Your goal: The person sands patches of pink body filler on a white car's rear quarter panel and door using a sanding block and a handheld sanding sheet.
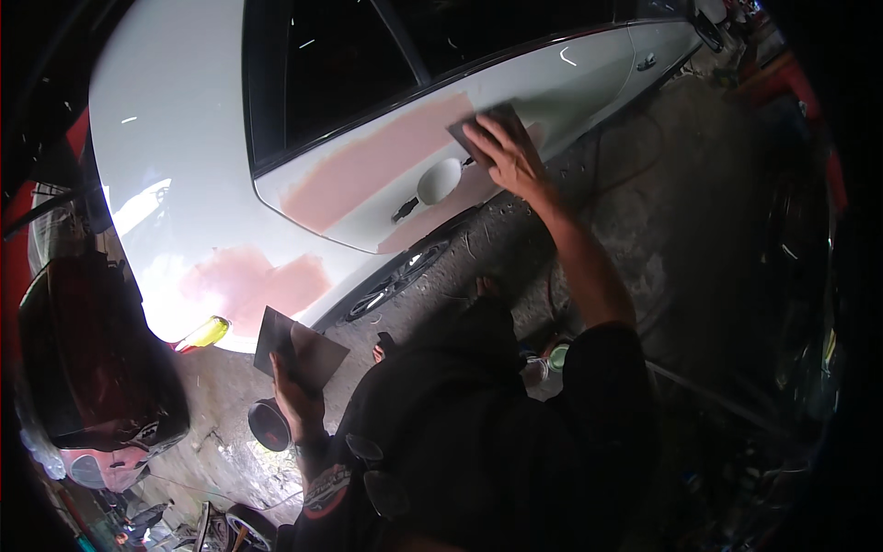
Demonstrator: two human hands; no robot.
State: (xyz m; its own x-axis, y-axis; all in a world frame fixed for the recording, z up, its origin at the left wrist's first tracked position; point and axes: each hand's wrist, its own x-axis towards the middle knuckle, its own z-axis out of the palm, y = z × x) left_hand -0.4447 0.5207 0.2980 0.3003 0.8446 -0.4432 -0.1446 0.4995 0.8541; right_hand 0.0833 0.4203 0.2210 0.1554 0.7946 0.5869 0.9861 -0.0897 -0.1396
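From my remote view, the left hand (pixel 296 405) is nearest, partly closed on a dark square sheet (pixel 315 353). Beyond it, the right hand (pixel 509 164), open with fingers extended, lies over a dark pad (pixel 509 118) against the white car door (pixel 589 81), by a pink patch (pixel 372 164).

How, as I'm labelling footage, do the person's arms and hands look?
The left hand and right hand are gloveless. A short black sleeve leaves the right forearm bare. The left forearm shows a partly red patch; tattoo or printed cloth is unclear.
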